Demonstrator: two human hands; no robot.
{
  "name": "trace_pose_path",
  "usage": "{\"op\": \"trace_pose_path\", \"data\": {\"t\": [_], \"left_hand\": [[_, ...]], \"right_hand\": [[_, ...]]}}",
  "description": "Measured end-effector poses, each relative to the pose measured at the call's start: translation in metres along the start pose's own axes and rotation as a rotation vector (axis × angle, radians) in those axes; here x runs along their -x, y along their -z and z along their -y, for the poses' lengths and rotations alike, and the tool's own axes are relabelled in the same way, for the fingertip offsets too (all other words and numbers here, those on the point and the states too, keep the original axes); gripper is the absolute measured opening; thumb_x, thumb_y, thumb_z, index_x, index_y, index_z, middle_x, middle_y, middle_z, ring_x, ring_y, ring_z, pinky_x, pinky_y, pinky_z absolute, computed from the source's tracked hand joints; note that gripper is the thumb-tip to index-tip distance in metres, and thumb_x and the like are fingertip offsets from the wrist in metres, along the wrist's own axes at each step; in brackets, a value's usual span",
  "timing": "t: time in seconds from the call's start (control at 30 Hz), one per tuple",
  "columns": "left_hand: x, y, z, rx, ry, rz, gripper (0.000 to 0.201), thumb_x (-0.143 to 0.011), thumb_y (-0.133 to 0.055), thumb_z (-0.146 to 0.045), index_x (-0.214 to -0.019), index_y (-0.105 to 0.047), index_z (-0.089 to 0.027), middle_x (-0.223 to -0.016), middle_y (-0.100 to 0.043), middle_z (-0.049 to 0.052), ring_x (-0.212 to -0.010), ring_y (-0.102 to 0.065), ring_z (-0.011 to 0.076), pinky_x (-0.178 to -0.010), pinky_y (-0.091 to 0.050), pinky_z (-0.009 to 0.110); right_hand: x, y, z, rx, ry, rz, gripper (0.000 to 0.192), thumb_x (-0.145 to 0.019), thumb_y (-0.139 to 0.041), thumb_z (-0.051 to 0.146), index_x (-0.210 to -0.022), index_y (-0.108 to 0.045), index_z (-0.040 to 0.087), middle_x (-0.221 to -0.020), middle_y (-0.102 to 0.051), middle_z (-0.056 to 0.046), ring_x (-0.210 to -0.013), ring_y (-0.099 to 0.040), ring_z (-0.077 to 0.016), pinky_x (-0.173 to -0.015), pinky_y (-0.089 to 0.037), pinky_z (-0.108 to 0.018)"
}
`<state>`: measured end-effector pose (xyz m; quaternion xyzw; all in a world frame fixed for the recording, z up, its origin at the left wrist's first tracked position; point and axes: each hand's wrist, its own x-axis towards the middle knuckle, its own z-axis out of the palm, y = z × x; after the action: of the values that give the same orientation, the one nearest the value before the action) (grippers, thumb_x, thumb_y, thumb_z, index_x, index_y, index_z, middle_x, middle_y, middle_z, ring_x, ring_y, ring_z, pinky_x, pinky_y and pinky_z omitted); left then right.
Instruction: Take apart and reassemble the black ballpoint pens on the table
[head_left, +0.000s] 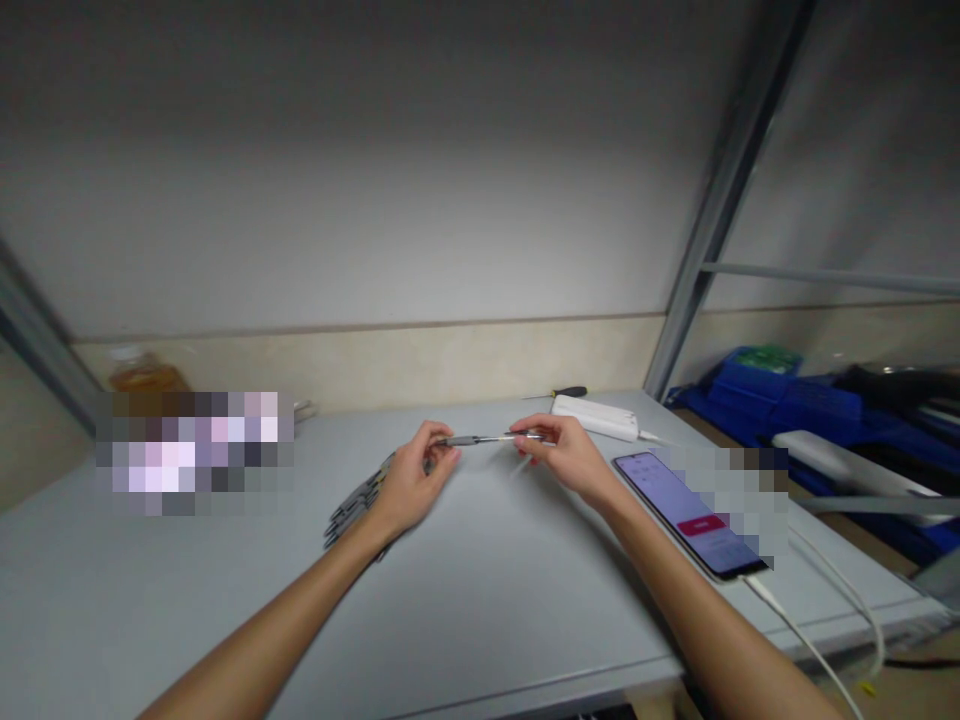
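I hold both hands closed on the pen (487,439), left hand (412,480) and right hand (566,455) pinching opposite ends; best kept level above the table's (480,600) back edge.

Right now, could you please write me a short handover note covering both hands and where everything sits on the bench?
Left hand: pinching one end of a slim grey pen, held level above the pale grey table.
Right hand: pinching the pen's other end.
A fanned bundle of similar grey pens lies under the left wrist.
Black smartphone, screen lit and white cable plugged in, lies right of the right hand; white power adapter behind.
Done: one pen picked up. Left: the bundle lies untouched.
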<state>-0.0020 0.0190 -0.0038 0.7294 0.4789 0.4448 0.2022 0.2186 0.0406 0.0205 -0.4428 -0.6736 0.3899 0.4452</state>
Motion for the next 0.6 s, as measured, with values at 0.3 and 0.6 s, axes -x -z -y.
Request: {"op": "trace_pose_path", "data": {"t": [0.3,0.6], "left_hand": [[-0.0002,0.0034,-0.0025,-0.071,0.025,0.019,0.039,-0.089,-0.035,-0.042,-0.064,-0.053,-0.017,-0.057,-0.054,-0.002,-0.053,-0.045,0.0106,-0.055,-0.034,0.022],[-0.0008,0.001,0.0035,-0.035,-0.141,-0.079,0.015,-0.082,-0.052,-0.029,-0.088,-0.058,-0.017,-0.088,-0.062,0.004,-0.079,-0.057,0.014,-0.076,-0.044,0.026]], "right_hand": [[0.0019,0.0015,0.0052,-0.09,-0.006,-0.008,0.025,-0.062,-0.067,0.029,-0.082,-0.067,0.015,-0.076,-0.064,-0.005,-0.064,-0.054,-0.0135,-0.055,-0.046,-0.026],[-0.0001,0.0025,0.0011,-0.14,-0.036,-0.042,0.029,-0.061,-0.068,0.03,-0.085,-0.067,0.014,-0.076,-0.064,-0.005,-0.064,-0.054,-0.0138,-0.055,-0.045,-0.026]]}}
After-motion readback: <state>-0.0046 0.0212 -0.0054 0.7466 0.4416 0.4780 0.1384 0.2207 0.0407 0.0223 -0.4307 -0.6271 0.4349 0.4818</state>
